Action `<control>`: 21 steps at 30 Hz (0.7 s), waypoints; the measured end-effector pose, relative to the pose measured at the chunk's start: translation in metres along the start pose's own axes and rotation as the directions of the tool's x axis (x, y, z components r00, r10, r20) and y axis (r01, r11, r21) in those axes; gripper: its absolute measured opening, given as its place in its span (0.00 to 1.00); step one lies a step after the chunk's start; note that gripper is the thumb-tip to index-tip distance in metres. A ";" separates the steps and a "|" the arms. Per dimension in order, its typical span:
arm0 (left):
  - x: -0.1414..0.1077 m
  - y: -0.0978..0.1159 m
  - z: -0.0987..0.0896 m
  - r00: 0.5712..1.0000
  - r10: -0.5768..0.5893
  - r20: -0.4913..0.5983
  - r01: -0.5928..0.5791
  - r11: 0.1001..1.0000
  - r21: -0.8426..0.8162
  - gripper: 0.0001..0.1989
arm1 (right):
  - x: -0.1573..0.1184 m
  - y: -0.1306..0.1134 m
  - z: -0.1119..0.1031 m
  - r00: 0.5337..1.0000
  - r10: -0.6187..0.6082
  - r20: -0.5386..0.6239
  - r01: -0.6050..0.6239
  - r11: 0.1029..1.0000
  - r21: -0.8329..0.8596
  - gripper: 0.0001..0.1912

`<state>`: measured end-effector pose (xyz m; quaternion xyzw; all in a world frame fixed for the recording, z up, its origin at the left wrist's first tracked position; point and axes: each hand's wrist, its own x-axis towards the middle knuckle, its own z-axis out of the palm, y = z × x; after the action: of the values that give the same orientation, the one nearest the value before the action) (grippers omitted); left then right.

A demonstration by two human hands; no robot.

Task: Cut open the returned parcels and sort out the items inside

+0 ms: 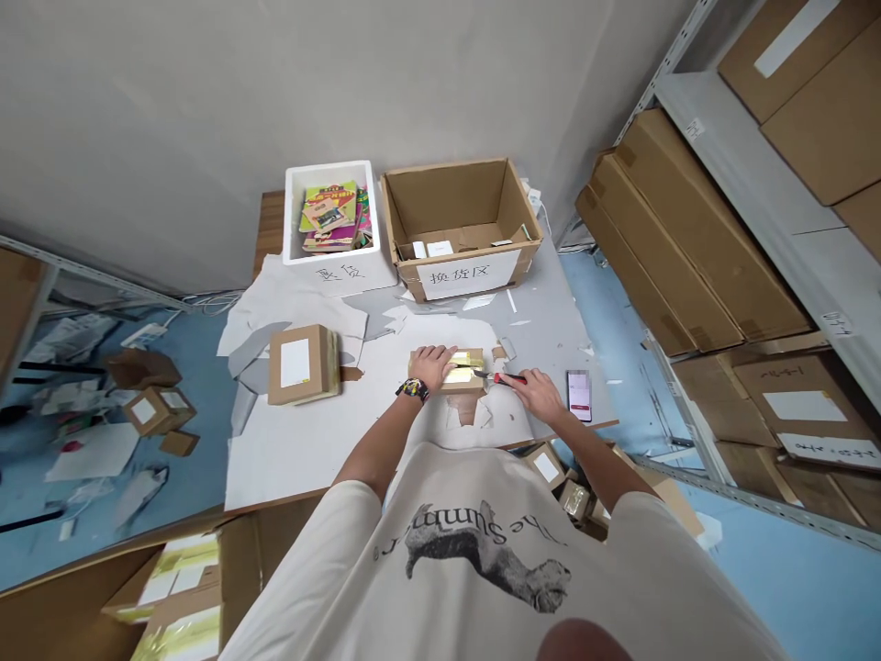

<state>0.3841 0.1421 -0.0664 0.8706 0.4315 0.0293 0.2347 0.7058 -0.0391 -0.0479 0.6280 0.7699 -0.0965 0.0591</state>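
A small cardboard box (462, 383) with yellowish tape and a pale label lies in front of me on the table. My left hand (432, 365), a watch at its wrist, grips the left part of this box. In my right hand (538, 395) is a knife (507, 378) with a red and black handle, its fingers closed around it. The blade points left and meets the top of the box near its right end; how deep it sits I cannot tell. Left of my hands stands a taller cardboard box (295, 365) with a white label.
A white foam box (293, 216) with booklets and an open carton (454, 184) with small white boxes stand at the table's back. A phone (579, 395) lies right of my right hand. Shelves (708, 119) with cartons flank the right; parcels (161, 408) lie on the floor left.
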 end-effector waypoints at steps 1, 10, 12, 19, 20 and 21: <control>-0.001 0.001 0.000 1.000 0.001 -0.001 -0.001 1.000 -0.006 0.30 | 0.005 -0.003 0.000 1.000 0.007 0.015 -0.007 1.000 -0.007 0.33; -0.006 0.008 -0.001 0.999 -0.033 0.007 0.033 0.998 -0.044 0.30 | 0.014 -0.008 0.013 0.997 0.023 0.069 -0.017 0.996 -0.082 0.46; -0.006 0.007 -0.001 1.000 -0.028 0.003 0.028 0.998 -0.056 0.30 | 0.015 -0.012 0.013 0.998 0.018 0.062 -0.012 0.996 -0.088 0.47; -0.002 0.001 -0.001 1.000 0.002 -0.026 -0.003 0.999 -0.040 0.30 | 0.023 -0.041 0.015 0.994 0.103 0.023 -0.101 0.990 -0.094 0.44; -0.001 0.001 -0.001 1.000 0.004 -0.027 -0.005 0.999 -0.038 0.30 | 0.023 -0.041 0.016 0.993 0.119 0.025 -0.116 0.989 -0.088 0.44; -0.002 0.002 -0.001 1.000 0.006 -0.028 -0.007 0.999 -0.034 0.30 | 0.022 -0.040 0.017 0.991 0.128 0.030 -0.125 0.989 -0.082 0.44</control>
<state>0.3841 0.1404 -0.0643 0.8673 0.4315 0.0494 0.2434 0.6618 -0.0297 -0.0666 0.6708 0.7307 -0.0728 0.1036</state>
